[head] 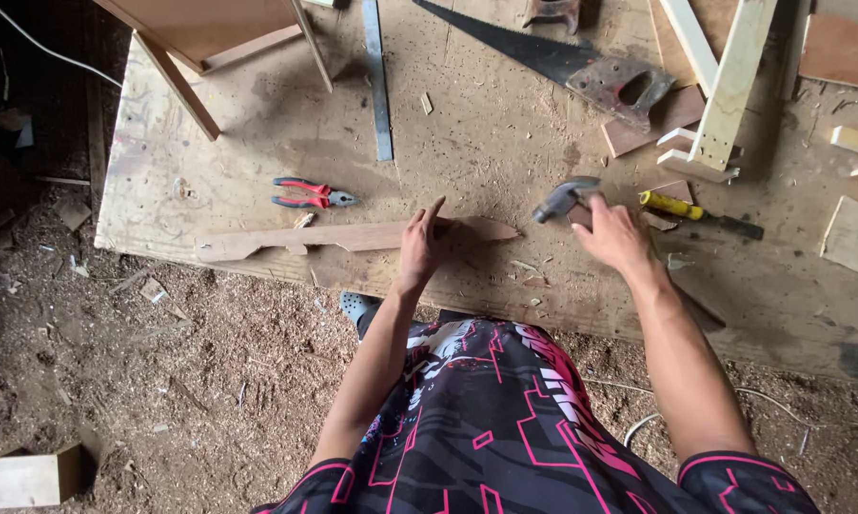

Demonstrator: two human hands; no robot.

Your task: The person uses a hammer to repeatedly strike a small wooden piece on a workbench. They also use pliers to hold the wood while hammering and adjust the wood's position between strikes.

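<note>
My left hand (421,244) presses down on a long, thin, shaped strip of wood (353,236) that lies along the near edge of the plywood worktop (505,133). My right hand (614,234) is closed around the handle of a grey claw hammer (564,198), whose head rests on the worktop just right of the strip's pointed end. The hammer's handle is mostly hidden under my hand.
Red-handled pliers (307,194) lie behind the strip. A handsaw (562,59), a metal ruler (377,76), a yellow-handled screwdriver (697,213) and pale wood battens (729,86) sit farther back. Offcuts lie to the right. Sawdust covers the floor, where a wood block (31,478) lies.
</note>
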